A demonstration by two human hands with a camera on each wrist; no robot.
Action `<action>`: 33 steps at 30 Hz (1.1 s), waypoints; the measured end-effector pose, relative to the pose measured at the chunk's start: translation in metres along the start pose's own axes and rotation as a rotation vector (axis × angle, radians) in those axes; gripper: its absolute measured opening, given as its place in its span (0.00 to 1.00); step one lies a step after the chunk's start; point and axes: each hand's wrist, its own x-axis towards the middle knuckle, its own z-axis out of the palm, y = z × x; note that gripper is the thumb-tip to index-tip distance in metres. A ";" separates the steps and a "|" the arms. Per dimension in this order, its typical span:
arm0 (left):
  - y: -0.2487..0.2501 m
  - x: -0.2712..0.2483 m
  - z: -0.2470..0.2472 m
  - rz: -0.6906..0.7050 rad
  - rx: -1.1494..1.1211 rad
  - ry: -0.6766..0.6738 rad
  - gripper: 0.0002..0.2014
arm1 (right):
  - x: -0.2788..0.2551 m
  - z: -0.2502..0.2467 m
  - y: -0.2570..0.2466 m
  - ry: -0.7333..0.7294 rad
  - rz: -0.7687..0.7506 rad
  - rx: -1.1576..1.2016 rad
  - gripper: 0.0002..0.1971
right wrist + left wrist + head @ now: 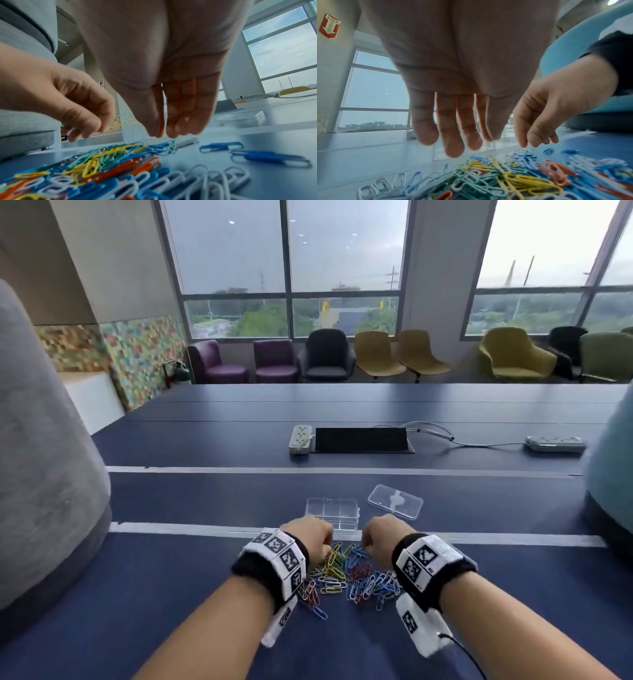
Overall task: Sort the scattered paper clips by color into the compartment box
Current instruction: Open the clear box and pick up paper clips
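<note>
Mixed-colour paper clips point(346, 575) heaped on the near blue bench point(191, 604), left hand point(313, 537) and right hand point(380, 537) just above the heap's far edge, fingers point(452, 129) hanging loosely extended and holding nothing, clear compartment box point(333, 513) just beyond, its lid point(395, 501) right of it, power strip point(300, 438) farther off.

Beside one heap of coloured paper clips point(346, 575) too many to count: one clear compartment box point(331, 510), one loose lid point(395, 501), two power strips point(300, 438), two hands point(311, 534).
</note>
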 end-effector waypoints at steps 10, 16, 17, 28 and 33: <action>-0.001 0.044 0.002 -0.003 0.193 -0.025 0.18 | 0.011 0.003 0.001 -0.060 -0.008 -0.022 0.13; -0.009 0.054 0.015 0.051 0.178 -0.024 0.13 | 0.014 0.006 0.003 -0.101 -0.067 -0.083 0.12; -0.011 0.055 0.016 0.059 0.166 -0.018 0.11 | 0.014 0.005 0.002 -0.105 -0.072 -0.091 0.11; -0.023 0.043 -0.002 0.129 -0.143 0.032 0.08 | 0.011 -0.017 0.014 -0.116 -0.095 0.246 0.14; -0.024 0.044 0.002 0.106 -0.387 0.030 0.08 | 0.016 -0.016 0.019 -0.217 0.001 0.440 0.10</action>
